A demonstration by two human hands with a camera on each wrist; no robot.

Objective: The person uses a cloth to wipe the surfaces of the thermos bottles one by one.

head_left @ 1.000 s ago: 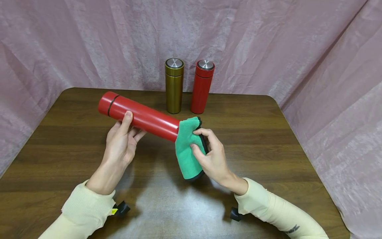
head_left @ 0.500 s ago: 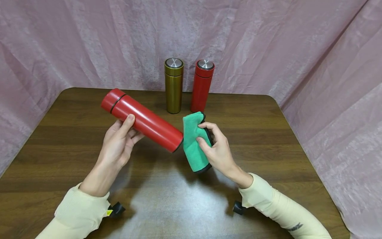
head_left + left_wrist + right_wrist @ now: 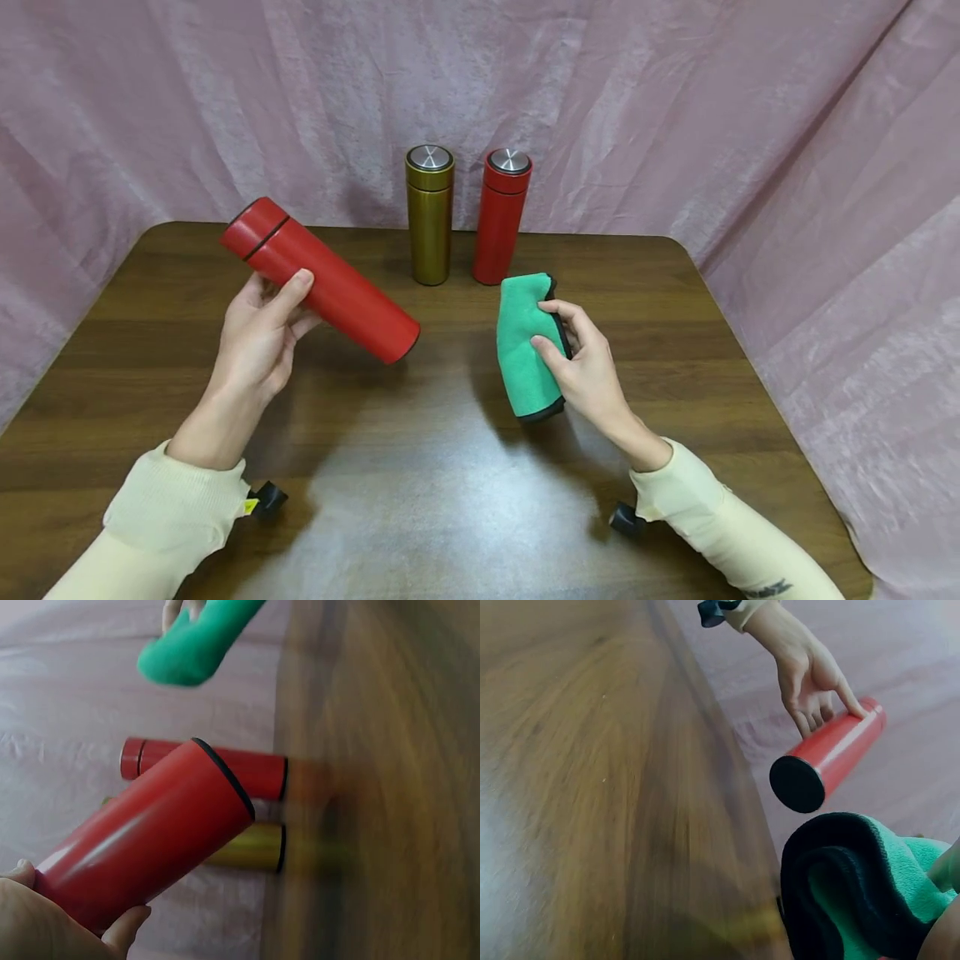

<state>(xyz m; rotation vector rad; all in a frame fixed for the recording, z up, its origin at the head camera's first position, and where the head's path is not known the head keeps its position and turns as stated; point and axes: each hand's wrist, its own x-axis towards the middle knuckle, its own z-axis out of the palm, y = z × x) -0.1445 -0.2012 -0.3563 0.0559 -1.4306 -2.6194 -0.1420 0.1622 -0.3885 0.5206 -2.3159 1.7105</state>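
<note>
My left hand (image 3: pixel 258 333) grips a red thermos flask (image 3: pixel 337 292) near its lid end, thumb on top and fingers beneath. The flask is held tilted above the table, lid up to the left and base down to the right; its black base (image 3: pixel 798 784) shows in the right wrist view. Between thumb and fingers, my right hand (image 3: pixel 588 362) pinches a folded green cloth (image 3: pixel 525 346) with black edging. The cloth is apart from the flask, to its right. In the left wrist view the cloth (image 3: pixel 187 652) hangs beyond the flask's base.
Upright at the back of the brown wooden table (image 3: pixel 420 467) stand a gold thermos flask (image 3: pixel 430 225) and another red thermos flask (image 3: pixel 501 221), side by side with silver-topped lids. Pink curtains (image 3: pixel 330 100) hang behind the table and along its right side.
The cloth has come off the held flask's base and moved right with my right hand. My left hand has carried the flask left and tilted it more steeply.
</note>
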